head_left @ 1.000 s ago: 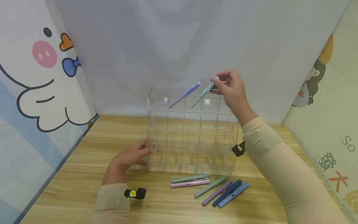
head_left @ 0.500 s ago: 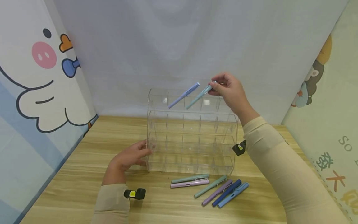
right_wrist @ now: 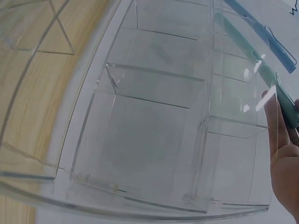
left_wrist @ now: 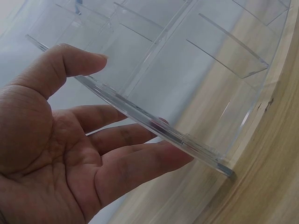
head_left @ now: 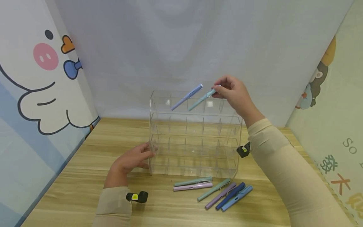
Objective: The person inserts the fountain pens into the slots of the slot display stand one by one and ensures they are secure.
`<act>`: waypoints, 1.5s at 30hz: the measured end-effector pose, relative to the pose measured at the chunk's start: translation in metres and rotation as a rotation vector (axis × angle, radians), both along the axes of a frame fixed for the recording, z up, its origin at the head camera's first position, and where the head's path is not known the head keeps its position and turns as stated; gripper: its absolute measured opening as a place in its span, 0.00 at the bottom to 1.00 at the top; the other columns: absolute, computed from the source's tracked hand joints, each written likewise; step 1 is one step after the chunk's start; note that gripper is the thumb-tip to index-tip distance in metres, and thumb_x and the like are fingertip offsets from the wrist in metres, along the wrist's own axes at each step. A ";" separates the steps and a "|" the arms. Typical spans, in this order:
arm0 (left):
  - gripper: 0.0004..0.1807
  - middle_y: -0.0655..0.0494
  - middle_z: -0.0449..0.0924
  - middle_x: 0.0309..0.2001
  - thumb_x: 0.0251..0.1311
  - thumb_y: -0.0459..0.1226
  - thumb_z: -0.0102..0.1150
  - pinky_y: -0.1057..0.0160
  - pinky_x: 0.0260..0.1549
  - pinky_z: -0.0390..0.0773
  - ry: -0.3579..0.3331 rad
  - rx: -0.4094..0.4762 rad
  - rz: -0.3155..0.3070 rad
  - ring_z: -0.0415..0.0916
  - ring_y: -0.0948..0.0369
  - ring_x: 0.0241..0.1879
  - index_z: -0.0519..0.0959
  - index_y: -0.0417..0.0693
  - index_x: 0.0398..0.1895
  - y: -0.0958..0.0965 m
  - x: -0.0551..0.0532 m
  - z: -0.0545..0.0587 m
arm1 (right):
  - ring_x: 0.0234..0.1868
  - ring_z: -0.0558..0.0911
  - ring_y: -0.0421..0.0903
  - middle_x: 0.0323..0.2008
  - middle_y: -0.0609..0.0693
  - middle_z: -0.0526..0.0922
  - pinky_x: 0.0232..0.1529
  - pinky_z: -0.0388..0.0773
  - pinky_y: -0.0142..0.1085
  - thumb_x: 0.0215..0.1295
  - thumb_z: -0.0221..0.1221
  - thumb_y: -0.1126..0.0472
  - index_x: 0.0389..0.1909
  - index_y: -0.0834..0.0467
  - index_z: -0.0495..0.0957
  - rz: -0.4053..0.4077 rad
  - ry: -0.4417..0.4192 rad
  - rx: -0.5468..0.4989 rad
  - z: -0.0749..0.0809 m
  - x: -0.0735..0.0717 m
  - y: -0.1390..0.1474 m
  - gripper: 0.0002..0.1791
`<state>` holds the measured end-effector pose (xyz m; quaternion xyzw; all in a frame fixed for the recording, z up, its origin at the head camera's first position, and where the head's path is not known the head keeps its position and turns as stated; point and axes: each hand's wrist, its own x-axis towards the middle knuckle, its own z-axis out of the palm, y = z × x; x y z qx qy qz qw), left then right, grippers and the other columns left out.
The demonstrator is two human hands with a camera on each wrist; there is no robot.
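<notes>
A clear acrylic pen rack [head_left: 195, 171] with several tiers of divided compartments stands on the table. My left hand [head_left: 131, 158] grips its left side panel; in the left wrist view the thumb [left_wrist: 86, 64] is on one side of the panel edge and fingers on the other. My right hand [head_left: 233, 94] pinches the capped end of a pale teal pen [head_left: 199, 103], whose lower end is in the top tier. Beside it, a periwinkle pen [head_left: 185, 98] leans in that tier. The right wrist view shows the teal pen [right_wrist: 268, 77] partly through the acrylic.
In front of the rack lie two green pens [head_left: 188, 182] [head_left: 214, 189], a pink pen [head_left: 193, 187], a purple pen [head_left: 219, 197], a dark blue pen [head_left: 230, 196] and a light blue pen [head_left: 237, 198]. A grey-white curtain [head_left: 170, 47] hangs behind the wooden table [head_left: 85, 176].
My right hand has moved slightly down and left, lowering the teal pen so that it lies at a flatter slant next to the periwinkle pen. The left hand has stayed put.
</notes>
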<state>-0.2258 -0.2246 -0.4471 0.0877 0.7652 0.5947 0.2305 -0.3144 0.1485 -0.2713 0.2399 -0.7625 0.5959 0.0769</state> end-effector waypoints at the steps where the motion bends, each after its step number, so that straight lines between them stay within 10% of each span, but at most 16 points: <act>1: 0.39 0.43 0.55 0.74 0.71 0.43 0.52 0.51 0.50 0.81 -0.001 0.002 0.000 0.69 0.47 0.64 0.47 0.52 0.79 0.000 0.000 0.000 | 0.43 0.85 0.50 0.42 0.57 0.80 0.48 0.83 0.38 0.70 0.59 0.60 0.46 0.64 0.74 0.002 0.004 -0.001 0.000 0.000 0.000 0.11; 28: 0.38 0.42 0.56 0.73 0.70 0.43 0.53 0.50 0.51 0.81 0.010 -0.004 -0.002 0.71 0.48 0.62 0.48 0.52 0.78 0.003 0.002 -0.002 | 0.48 0.83 0.47 0.47 0.55 0.80 0.51 0.82 0.37 0.72 0.56 0.51 0.54 0.60 0.72 -0.003 0.000 0.101 0.003 -0.001 0.006 0.19; 39: 0.39 0.43 0.55 0.74 0.69 0.44 0.54 0.49 0.52 0.80 0.003 -0.006 0.013 0.68 0.47 0.64 0.49 0.53 0.78 0.003 0.000 -0.005 | 0.62 0.75 0.47 0.65 0.54 0.72 0.55 0.79 0.38 0.74 0.51 0.47 0.69 0.52 0.61 -0.221 0.140 0.053 0.029 0.030 0.034 0.28; 45: 0.37 0.46 0.58 0.73 0.70 0.44 0.53 0.50 0.52 0.80 0.004 -0.015 0.017 0.69 0.48 0.64 0.50 0.56 0.78 0.002 -0.002 -0.003 | 0.67 0.71 0.46 0.69 0.51 0.66 0.59 0.75 0.31 0.74 0.51 0.50 0.73 0.50 0.56 -0.263 0.195 0.058 0.017 0.059 0.060 0.30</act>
